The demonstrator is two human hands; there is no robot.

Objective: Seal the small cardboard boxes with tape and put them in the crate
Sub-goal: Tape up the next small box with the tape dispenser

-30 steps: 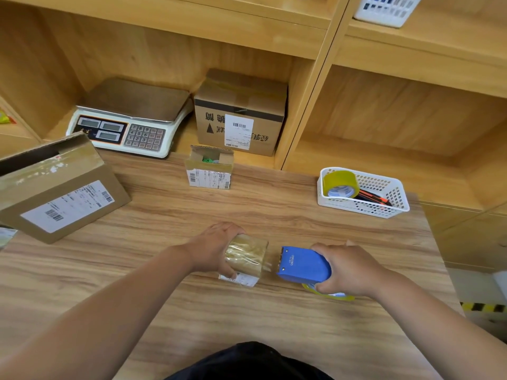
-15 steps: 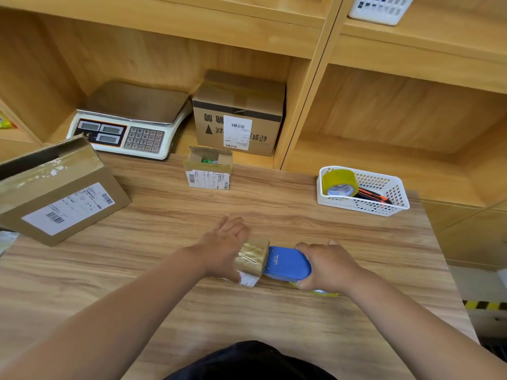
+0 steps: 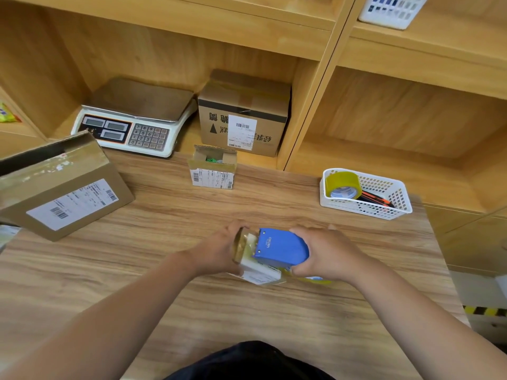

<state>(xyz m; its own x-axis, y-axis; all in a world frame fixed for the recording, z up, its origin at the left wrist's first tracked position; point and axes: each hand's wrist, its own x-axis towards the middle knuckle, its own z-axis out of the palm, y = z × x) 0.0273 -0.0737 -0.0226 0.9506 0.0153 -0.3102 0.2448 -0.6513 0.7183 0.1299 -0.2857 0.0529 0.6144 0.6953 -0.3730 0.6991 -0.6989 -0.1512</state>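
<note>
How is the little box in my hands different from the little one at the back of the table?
The held box is closed and glossy with tape; the back box has open flaps, something green inside. The left hand grips the held box, the right hand presses a blue tape dispenser on it; the back box stands untouched. Both are cardboard with white barcode labels.

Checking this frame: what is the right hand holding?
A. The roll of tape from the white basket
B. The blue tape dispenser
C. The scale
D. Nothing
B: the right hand grips the blue tape dispenser, set against the small box that the left hand holds on the table.
</note>
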